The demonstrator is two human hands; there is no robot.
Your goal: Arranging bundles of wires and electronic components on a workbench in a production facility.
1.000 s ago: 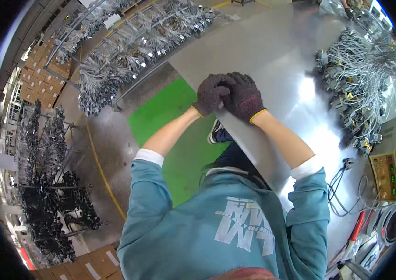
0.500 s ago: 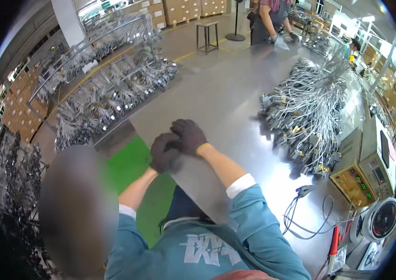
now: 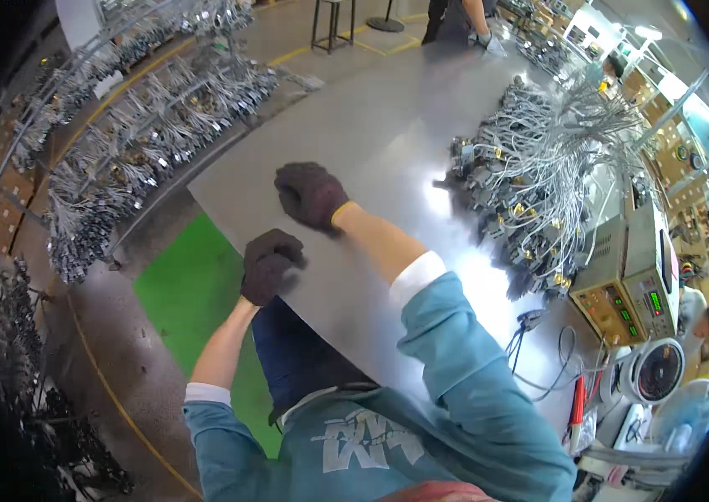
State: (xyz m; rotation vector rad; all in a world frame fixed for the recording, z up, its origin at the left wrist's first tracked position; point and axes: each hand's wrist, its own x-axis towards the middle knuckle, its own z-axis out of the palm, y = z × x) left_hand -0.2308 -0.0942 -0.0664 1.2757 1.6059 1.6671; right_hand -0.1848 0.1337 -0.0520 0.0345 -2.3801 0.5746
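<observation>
Both my hands wear dark knitted work gloves and are over the bare grey metal tabletop. My left hand is at the table's near left edge with its fingers curled in, and nothing shows in it. Farther in, my right hand is closed in a loose fist over the tabletop, also with nothing visible in it. The two hands are apart. Nearest to my right hand on the table is a large heap of grey cables with dark connectors at their ends.
Two stacked testers with green digits stand at the right, by a round black-faced device and a red-handled tool. Racks of hanging cables line the left. A co-worker's gloved hand is at the table's far end. A stool stands beyond.
My hands were together at the table edge and have separated, the right moving farther over the tabletop. The view has shifted, and a blurred shape at the lower left is gone.
</observation>
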